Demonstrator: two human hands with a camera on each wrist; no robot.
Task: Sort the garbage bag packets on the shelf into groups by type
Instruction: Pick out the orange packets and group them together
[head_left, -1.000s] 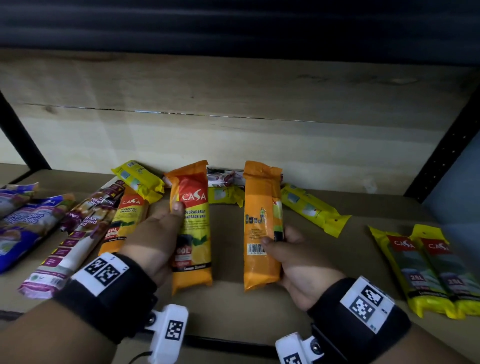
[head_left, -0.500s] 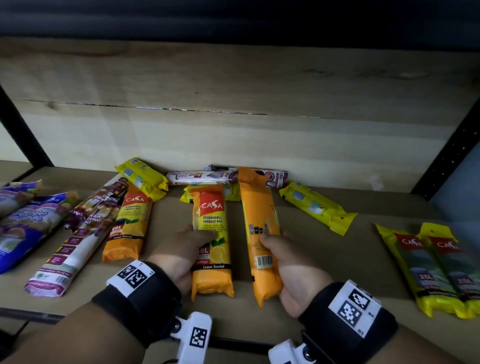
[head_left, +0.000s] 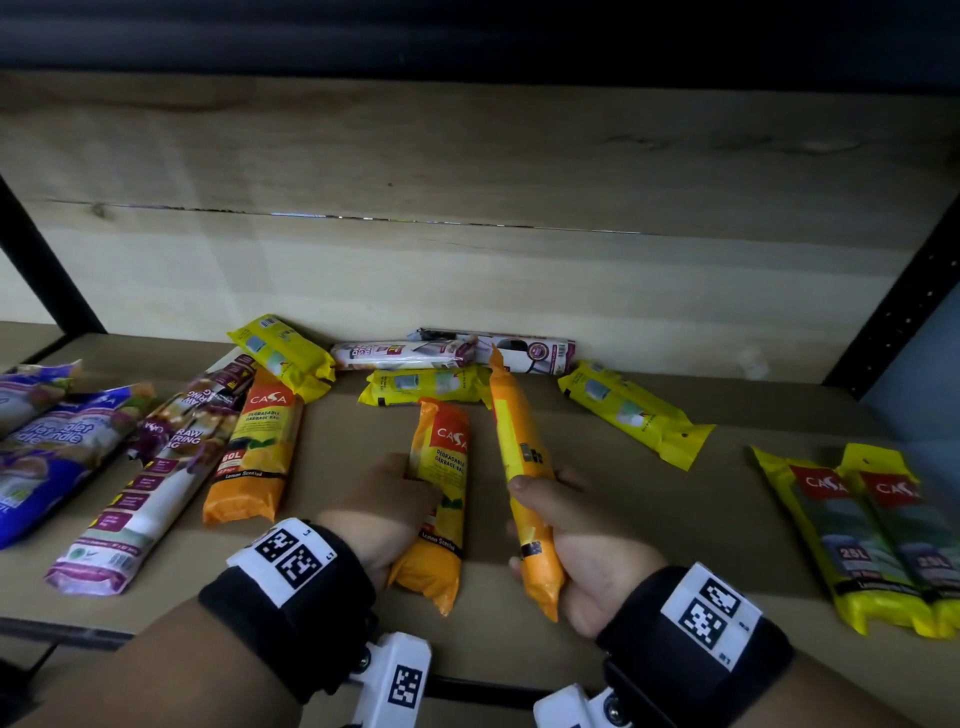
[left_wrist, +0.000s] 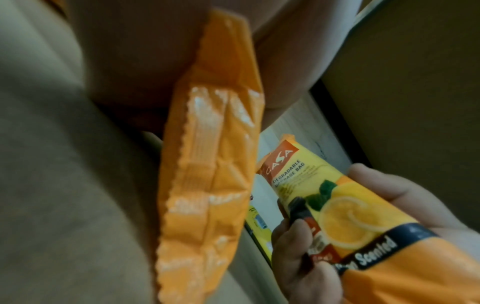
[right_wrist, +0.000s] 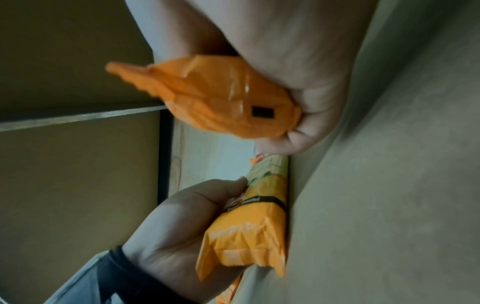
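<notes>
My left hand (head_left: 384, 514) grips an orange-and-yellow CASA lemon packet (head_left: 441, 499) at mid shelf, its label up; the left wrist view shows the fingers (left_wrist: 293, 236) curled round that packet (left_wrist: 345, 207). My right hand (head_left: 576, 540) grips a second orange packet (head_left: 522, 478), turned on its edge with the back seam showing. In the right wrist view that packet (right_wrist: 221, 102) sits in my fist. A third orange CASA packet (head_left: 254, 447) lies flat to the left.
Purple drawstring packets (head_left: 150, 467) and blue packets (head_left: 47, 452) lie at the left. Yellow packets (head_left: 631, 410) and white packets (head_left: 405, 354) lie by the back wall. Two yellow 25L CASA packets (head_left: 872, 535) lie at the right. The shelf's front edge (head_left: 62, 626) runs below my wrists.
Both hands have drawn their orange packets toward the front edge and a little right. The right packet has rolled from flat onto its edge.
</notes>
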